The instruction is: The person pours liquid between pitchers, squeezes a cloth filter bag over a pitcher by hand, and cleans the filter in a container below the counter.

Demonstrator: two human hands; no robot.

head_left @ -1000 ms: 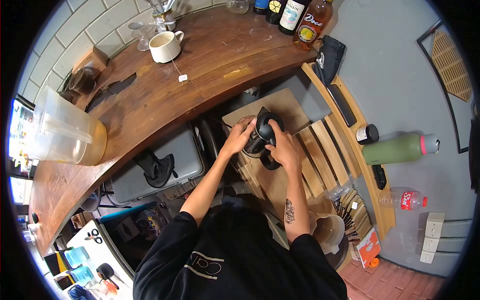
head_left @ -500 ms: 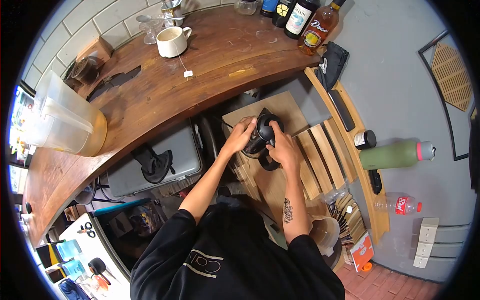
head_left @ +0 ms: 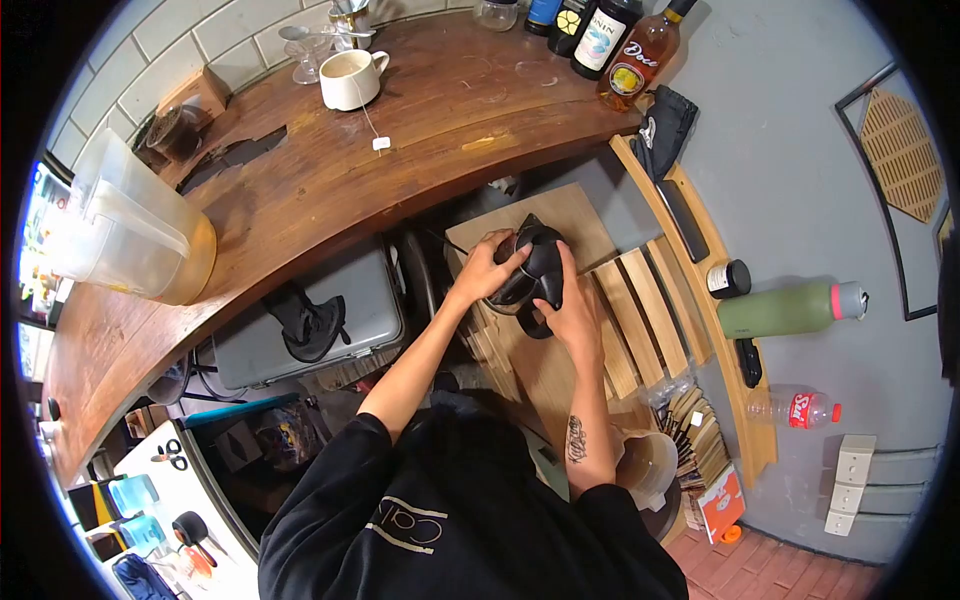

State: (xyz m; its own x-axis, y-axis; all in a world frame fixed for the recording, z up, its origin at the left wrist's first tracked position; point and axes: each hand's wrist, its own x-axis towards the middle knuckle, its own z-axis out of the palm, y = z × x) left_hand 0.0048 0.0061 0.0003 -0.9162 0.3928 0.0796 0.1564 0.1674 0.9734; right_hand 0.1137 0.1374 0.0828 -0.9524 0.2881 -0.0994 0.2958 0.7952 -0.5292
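Note:
A black kettle (head_left: pixel 513 291) stands on the wooden board (head_left: pixel 590 225) below the counter, its pointed spout facing away from me. My left hand (head_left: pixel 484 272) is closed around the kettle's left side, with its thumb at the black lid (head_left: pixel 541 262). On the other side, my right hand (head_left: pixel 574 308) curls around the lid and the top of the handle, fingers along the right edge and thumb nearer to me. The lid looks tilted up. Both hands partly cover the kettle, and its inside is hidden.
On the wooden counter (head_left: pixel 430 140) stand a white cup (head_left: pixel 349 88) with a teabag tag, a plastic pitcher (head_left: pixel 150 225) and several bottles. Wooden slats (head_left: pixel 640 310) lie right of the kettle. A green bottle (head_left: pixel 780 308) rests on the narrow right-hand ledge.
The kettle's lid has tilted up towards the right. My left thumb has moved right onto the lid's edge, and my right fingers have shifted to its right side.

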